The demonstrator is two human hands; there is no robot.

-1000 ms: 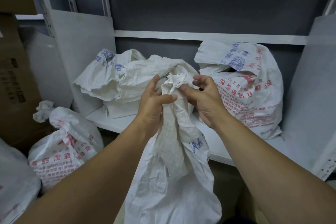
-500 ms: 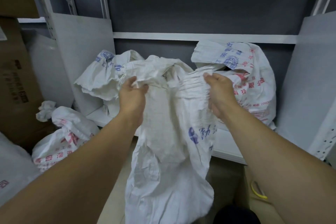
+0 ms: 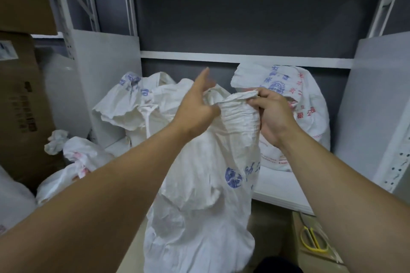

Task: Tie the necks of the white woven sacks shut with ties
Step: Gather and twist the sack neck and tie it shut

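Note:
A white woven sack [image 3: 204,201] with a blue emblem stands on the floor in front of me. My right hand [image 3: 271,115] pinches the right side of its open top edge and holds it up. My left hand [image 3: 197,106] is at the left side of the sack's mouth with the fingers spread and the index finger pointing up; it grips nothing that I can see. The neck is loose and not gathered. No tie is visible in either hand.
Two more white sacks lie on the low shelf [image 3: 281,193]: one at the left [image 3: 124,104], one with red print at the right [image 3: 304,104]. A tied sack [image 3: 73,162] sits on the floor at left beside cardboard boxes [image 3: 22,99]. Yellow-handled scissors [image 3: 312,239] lie at lower right.
The bunched neck has come apart. My left hand let go of the sack's edge and opened, moving right towards the middle. My right hand kept its hold on the top edge.

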